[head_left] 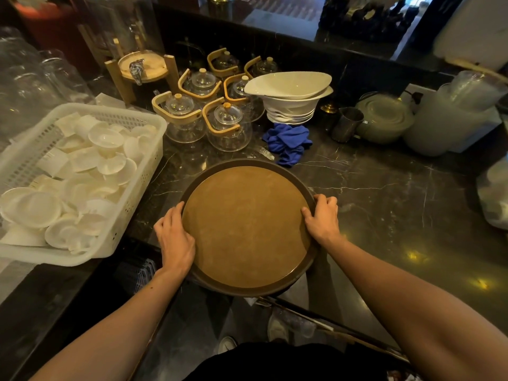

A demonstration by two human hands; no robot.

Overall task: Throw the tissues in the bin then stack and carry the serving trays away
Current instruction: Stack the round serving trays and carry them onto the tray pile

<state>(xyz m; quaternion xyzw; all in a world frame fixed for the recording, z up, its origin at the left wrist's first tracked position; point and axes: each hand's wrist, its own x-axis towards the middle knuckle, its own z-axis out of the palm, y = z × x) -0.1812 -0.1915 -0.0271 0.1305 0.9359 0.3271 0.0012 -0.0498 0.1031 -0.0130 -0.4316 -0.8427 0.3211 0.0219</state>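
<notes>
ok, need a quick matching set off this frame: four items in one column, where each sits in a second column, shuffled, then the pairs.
Items:
1. round serving tray
2. blue cloth
3. white basket
4. stack of white bowls

Places:
A. far side of the counter, right of the glass teapots
B. left end of the counter, full of small white dishes
C. near edge of the counter, held at its rim by the left hand and the right hand
D. crumpled on the counter between the tray and the bowls

Pairs: 1-C, 2-D, 3-B, 4-A

Restaurant service counter: teapots point(228, 125), stacked bowls point(288, 97).
</notes>
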